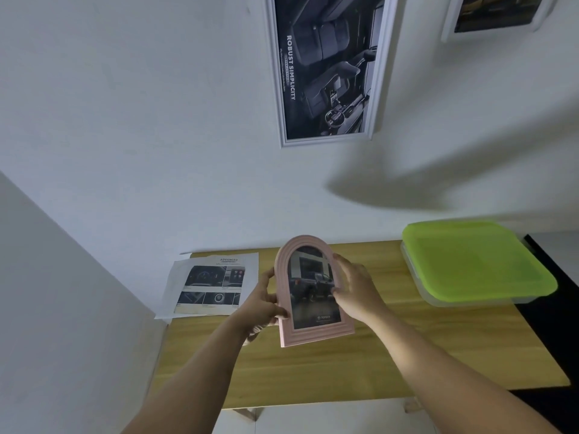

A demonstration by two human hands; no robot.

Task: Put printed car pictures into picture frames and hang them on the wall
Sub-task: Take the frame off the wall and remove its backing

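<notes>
A pink arched picture frame (300, 335) with a dark pickup-truck picture (313, 296) inside is held upright above the wooden table (344, 364). My left hand (261, 303) grips its left edge. My right hand (354, 289) holds its right edge, fingers over the picture. A printed sheet of car-interior pictures (210, 286) lies flat at the table's back left. On the wall above hangs a white-framed car-interior picture (326, 64), and a second framed picture (498, 14) shows at the top right.
A clear plastic box with a green lid (473, 264) sits on the table's right end. White walls close the back and the left side. A dark surface (551, 324) lies to the right of the table.
</notes>
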